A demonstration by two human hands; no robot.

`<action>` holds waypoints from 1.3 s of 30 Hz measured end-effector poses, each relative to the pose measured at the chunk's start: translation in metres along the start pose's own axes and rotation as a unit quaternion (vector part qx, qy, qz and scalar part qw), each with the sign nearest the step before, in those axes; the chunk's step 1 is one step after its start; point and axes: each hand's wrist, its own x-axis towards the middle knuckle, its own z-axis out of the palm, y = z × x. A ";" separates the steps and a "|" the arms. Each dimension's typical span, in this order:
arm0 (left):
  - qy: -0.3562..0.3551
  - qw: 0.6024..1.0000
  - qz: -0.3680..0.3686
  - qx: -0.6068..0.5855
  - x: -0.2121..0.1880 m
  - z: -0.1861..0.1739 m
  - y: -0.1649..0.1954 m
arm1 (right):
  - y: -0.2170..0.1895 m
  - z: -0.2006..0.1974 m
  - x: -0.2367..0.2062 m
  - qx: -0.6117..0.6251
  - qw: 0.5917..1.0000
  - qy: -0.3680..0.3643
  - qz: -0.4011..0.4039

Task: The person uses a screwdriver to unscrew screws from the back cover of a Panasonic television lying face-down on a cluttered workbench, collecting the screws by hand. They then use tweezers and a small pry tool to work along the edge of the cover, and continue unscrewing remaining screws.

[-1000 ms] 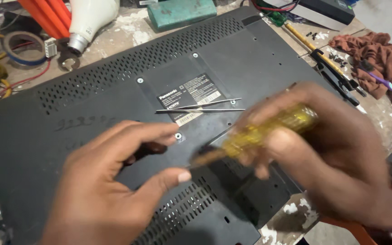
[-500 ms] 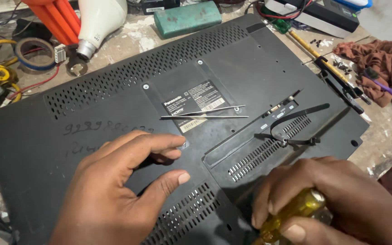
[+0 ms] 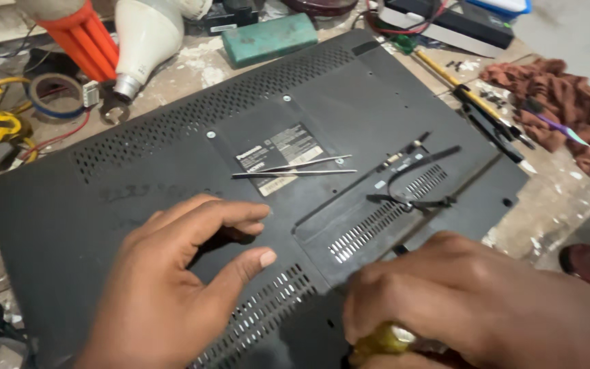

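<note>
Open room lies along the back cover's (image 3: 138,178) left half. Tweezers (image 3: 295,167) cross its middle, and a black cable (image 3: 411,198) loops toward its right edge. Bulb (image 3: 141,41) and tape roll (image 3: 54,96) crowd its far-left corner.

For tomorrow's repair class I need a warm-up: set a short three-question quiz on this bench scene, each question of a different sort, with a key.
1. True or false: the tweezers lie on the back cover.
2. Which hand grips the yellow handle? A) left hand B) right hand C) neither
3. Fill in: the rag is ___ in colour.

Key: 1 true; 2 B; 3 reddish-brown.
</note>
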 end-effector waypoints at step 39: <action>-0.085 0.977 0.083 0.178 -0.036 0.017 0.060 | -0.032 0.031 -0.045 0.024 0.994 0.106 -0.009</action>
